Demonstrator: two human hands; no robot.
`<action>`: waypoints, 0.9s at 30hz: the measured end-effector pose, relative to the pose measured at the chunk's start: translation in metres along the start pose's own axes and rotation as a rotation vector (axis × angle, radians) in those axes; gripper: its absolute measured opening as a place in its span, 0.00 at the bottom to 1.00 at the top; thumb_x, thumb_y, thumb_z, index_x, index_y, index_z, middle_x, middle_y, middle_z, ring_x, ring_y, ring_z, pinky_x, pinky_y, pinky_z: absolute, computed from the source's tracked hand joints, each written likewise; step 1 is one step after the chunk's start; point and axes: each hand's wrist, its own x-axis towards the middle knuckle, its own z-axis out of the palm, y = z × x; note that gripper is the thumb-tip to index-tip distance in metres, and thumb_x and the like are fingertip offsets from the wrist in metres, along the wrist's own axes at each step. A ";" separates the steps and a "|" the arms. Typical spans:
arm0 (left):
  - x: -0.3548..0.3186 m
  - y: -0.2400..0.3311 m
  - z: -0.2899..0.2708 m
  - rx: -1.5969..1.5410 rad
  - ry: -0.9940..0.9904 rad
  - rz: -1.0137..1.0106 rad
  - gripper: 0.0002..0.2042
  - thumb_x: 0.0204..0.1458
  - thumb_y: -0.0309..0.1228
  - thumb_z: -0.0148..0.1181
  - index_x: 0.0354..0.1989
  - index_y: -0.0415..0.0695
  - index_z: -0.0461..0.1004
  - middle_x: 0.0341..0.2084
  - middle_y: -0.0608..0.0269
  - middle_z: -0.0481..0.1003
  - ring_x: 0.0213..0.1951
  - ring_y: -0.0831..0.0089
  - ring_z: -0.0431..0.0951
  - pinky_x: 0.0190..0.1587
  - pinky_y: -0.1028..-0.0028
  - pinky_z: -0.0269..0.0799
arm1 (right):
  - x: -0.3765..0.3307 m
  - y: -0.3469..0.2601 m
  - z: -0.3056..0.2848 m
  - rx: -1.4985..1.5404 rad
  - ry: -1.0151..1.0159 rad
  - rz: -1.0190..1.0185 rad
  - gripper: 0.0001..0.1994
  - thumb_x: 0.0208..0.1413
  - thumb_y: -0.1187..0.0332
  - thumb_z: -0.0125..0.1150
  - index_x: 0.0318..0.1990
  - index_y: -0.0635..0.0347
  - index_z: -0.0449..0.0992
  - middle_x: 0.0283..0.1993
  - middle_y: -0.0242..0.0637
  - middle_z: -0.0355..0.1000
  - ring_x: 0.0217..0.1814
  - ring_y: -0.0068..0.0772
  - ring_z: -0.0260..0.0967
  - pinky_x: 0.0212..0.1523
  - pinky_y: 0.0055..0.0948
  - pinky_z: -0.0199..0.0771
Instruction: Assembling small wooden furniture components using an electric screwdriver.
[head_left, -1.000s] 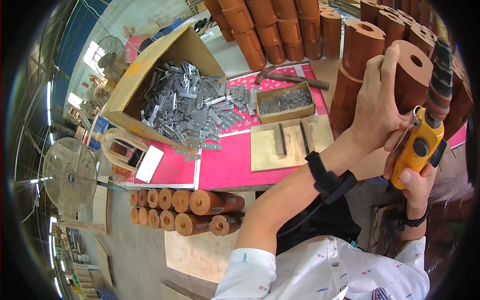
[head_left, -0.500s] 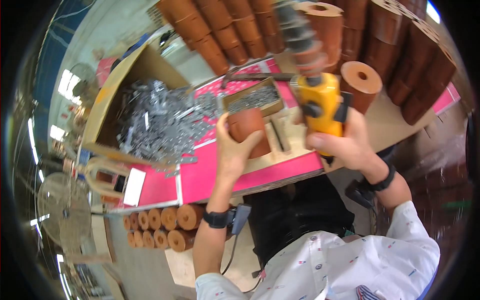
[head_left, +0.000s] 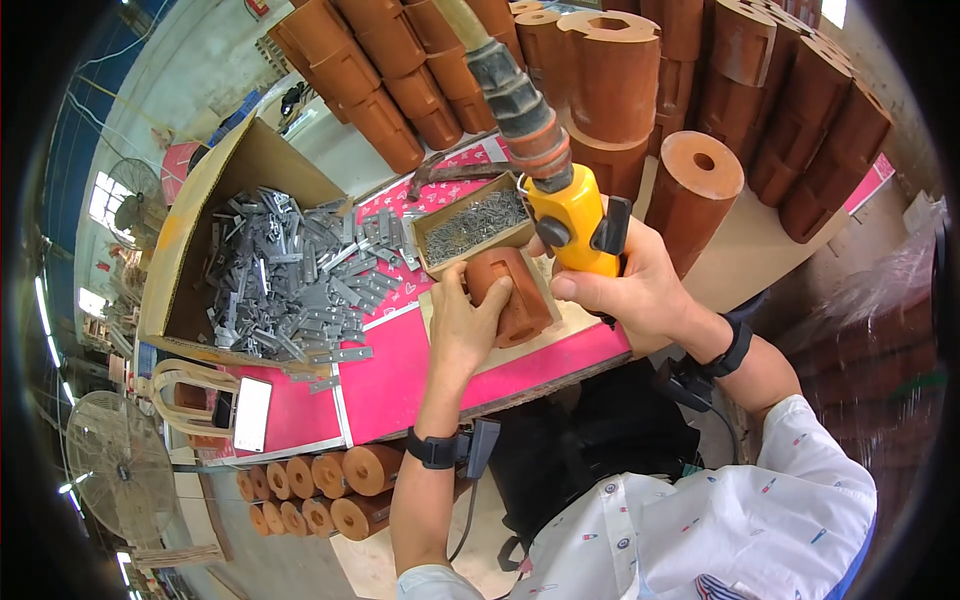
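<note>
- Grey metal strips (head_left: 275, 275), loose in and before cardboard box (head_left: 183, 245), plenty left unattached.
- In left hand (head_left: 466, 322), half-curled in grip: brown grooved cylinder (head_left: 528, 315), over wooden board (head_left: 578, 314), no strip visible on it yet.
- In right hand (head_left: 645, 292), fingers wrapped round: yellow power tool (head_left: 573, 208).

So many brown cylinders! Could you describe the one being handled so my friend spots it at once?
Start at the pink-topped table and find the small open box of fine metal bits. Just nearer than that box, beside the yellow tool, is a reddish-brown cylinder. Unlike the upright cylinders behind, it lies on its side, gripped by the left hand.
</note>
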 end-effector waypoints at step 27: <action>-0.003 0.009 -0.005 0.105 0.121 0.094 0.27 0.51 0.45 0.58 0.51 0.34 0.66 0.41 0.40 0.72 0.43 0.47 0.73 0.47 0.60 0.67 | -0.003 0.023 0.009 0.117 0.086 0.161 0.21 0.49 0.73 0.65 0.51 0.62 0.67 0.45 0.28 0.70 0.43 0.15 0.65 0.45 0.19 0.66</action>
